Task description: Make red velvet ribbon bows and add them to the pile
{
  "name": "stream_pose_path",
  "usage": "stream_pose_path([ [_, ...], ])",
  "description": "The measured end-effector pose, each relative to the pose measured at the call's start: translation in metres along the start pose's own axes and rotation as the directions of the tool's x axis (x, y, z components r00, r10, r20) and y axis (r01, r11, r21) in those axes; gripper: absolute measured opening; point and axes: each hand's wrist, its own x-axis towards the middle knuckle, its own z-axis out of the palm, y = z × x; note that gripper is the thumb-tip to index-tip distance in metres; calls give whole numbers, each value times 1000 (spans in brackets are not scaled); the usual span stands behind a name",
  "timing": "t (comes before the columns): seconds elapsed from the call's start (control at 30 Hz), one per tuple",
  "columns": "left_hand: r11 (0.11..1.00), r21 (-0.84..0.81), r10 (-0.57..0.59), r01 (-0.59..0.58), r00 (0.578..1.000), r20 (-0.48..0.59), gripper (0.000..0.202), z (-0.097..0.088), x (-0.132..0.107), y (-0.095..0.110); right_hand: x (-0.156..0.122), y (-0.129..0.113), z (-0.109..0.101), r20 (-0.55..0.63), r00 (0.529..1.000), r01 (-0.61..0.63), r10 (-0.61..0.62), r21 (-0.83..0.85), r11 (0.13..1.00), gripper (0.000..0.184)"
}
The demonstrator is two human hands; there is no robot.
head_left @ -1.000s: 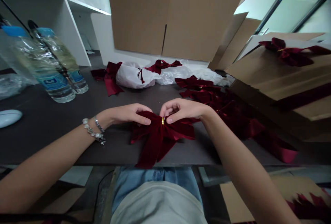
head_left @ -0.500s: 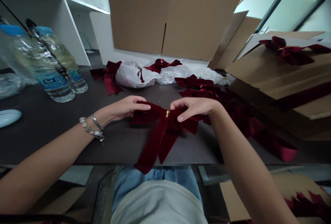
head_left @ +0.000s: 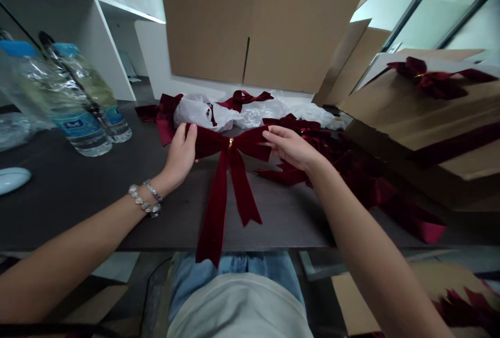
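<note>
A dark red velvet bow [head_left: 213, 142] with a gold tie at its centre is stretched between my two hands, above the dark table [head_left: 164, 223]. Its two tails hang down toward me, the left one reaching past the table's front edge. My left hand [head_left: 182, 153] pinches the end of the left loop, thumb on top. On the other side, my right hand [head_left: 289, 145] grips the right loop between thumb and fingers. Beyond and to the right lies a pile of more red bows and ribbon [head_left: 359, 171], partly hidden by my right forearm.
Water bottles [head_left: 84, 124] and a pale mouse [head_left: 13, 179] are at the left. White plastic bags [head_left: 199, 111] with red bows lie along the back, before a large cardboard sheet [head_left: 250, 20]. Cardboard boxes [head_left: 414, 114] stand at the right, a bow on top.
Both hands have lifted the bow up and away from me, slightly left. It is now spread flatter, its loops pulled out sideways and its tails hanging apart.
</note>
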Motion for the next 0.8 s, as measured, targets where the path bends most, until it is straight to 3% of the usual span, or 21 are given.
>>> stream_pose_path([
  [0.1, 996, 86, 42, -34, 995, -93, 44, 4, -3, -2, 9, 11, 19, -238, 949, 162, -206, -194, 968, 30],
  [0.17, 994, 94, 64, -53, 991, -120, 46, 6, -5, -3, 14, 16, 31, -366, 882, 170, -298, -344, 923, 35],
  [0.23, 994, 71, 95, -85, 983, -159, 47, 8, -5, -4, 17, 20, 40, -423, 854, 135, -302, -381, 915, 41],
  [0.37, 999, -24, 39, -44, 981, -192, 47, 11, -5, 1, 16, 19, 46, -429, 860, 158, -276, -290, 944, 46],
  [0.57, 993, -120, -27, 3, 979, -202, 47, 14, -5, 18, 9, 5, 51, -440, 880, 145, -178, -107, 984, 39],
  [0.8, 991, -133, -4, -1, 999, -38, 46, 7, 2, -1, 9, 10, 34, -379, 924, 76, -57, 36, 996, 34],
])
